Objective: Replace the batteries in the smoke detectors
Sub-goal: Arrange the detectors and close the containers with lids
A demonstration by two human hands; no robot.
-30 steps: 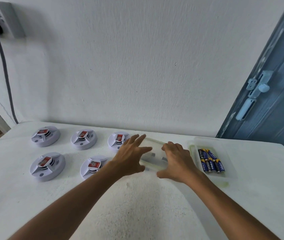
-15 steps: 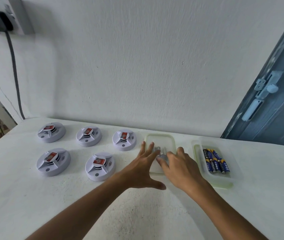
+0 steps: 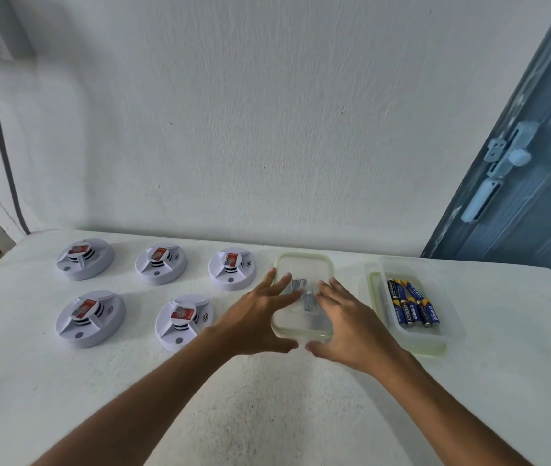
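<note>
White tabletop [image 3: 267, 415] against a wall: the left hand [image 3: 254, 317] and right hand [image 3: 351, 327] lie flat, fingers straight, on a lidded clear container [image 3: 302, 264]. Right of it sit blue batteries [image 3: 413, 307] in an open tray [image 3: 449, 311]; left, five smoke detectors [image 3: 183, 319].

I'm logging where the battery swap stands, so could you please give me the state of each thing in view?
Five smoke detectors: closed, untouched, in two rows.
Lidded container: lid on, both hands on it.
Open container: uncovered, holds blue batteries.
Left hand: fingers straight, on the lid.
Right hand: fingers straight, on the lid.
</note>
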